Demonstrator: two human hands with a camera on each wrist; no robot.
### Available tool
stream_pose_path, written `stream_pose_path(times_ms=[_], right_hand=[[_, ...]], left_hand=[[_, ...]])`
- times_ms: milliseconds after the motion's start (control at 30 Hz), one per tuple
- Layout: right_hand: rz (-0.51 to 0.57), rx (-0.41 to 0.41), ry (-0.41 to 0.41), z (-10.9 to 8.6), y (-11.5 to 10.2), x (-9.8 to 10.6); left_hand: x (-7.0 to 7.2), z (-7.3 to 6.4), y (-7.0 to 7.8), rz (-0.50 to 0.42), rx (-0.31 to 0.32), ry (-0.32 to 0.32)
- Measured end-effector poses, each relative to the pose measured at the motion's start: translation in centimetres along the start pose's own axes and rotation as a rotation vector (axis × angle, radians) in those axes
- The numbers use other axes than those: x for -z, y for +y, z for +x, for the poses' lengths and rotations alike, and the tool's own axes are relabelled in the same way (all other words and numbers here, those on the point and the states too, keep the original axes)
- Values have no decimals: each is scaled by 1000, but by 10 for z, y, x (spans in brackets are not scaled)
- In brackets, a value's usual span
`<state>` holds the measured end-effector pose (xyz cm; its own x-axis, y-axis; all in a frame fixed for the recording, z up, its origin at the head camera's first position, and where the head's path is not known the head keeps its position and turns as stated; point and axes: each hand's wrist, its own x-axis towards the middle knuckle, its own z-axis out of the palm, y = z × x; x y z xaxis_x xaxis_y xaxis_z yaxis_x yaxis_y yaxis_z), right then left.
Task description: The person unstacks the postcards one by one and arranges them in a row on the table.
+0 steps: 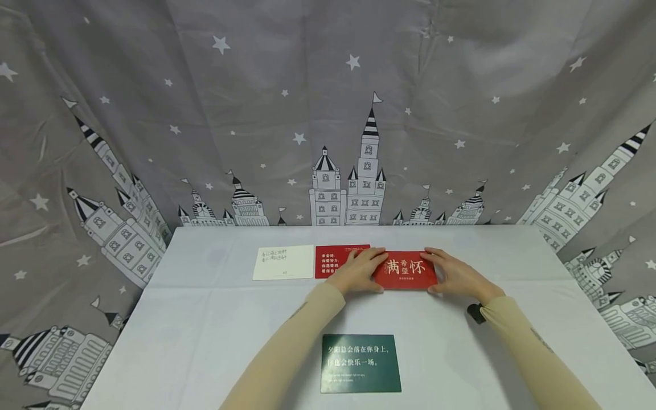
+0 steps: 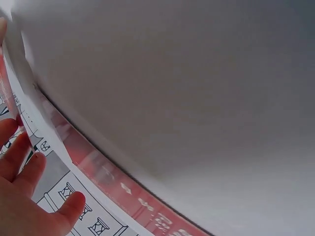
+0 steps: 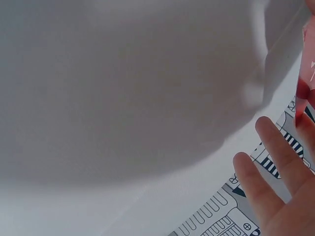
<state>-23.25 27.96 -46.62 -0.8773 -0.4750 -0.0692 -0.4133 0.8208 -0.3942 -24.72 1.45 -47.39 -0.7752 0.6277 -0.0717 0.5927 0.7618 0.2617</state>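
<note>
A red card [image 1: 406,279] with white characters is held level between the two hands, toward the far right of the group. My left hand [image 1: 357,274] pinches its left end, thumb at the near corner and fingers at the far corner. At the other end, my right hand [image 1: 458,276] grips the card the same way. Only a strip of the held card [image 3: 308,59] shows at the edge of the right wrist view, beside spread fingers. Left of it lies a second red card [image 1: 329,262] with several lines of text, partly covered by the left hand.
A cream card [image 1: 284,270] with handwriting lies left of the second red card. Nearer to me, a dark green card [image 1: 361,376] lies on the white tabletop [image 1: 205,336]. A grey curtain [image 1: 287,114] printed with castles and stars hangs behind the table's far edge.
</note>
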Motion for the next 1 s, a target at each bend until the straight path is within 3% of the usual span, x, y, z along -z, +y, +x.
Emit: stream_pose_path(times_ms=[467, 1000], right_hand=[[-73, 13, -1, 14, 4, 10], [-102, 27, -12, 26, 11, 13]], left_hand=[[4, 15, -1, -5, 52, -12], [3, 26, -6, 16, 57, 14]])
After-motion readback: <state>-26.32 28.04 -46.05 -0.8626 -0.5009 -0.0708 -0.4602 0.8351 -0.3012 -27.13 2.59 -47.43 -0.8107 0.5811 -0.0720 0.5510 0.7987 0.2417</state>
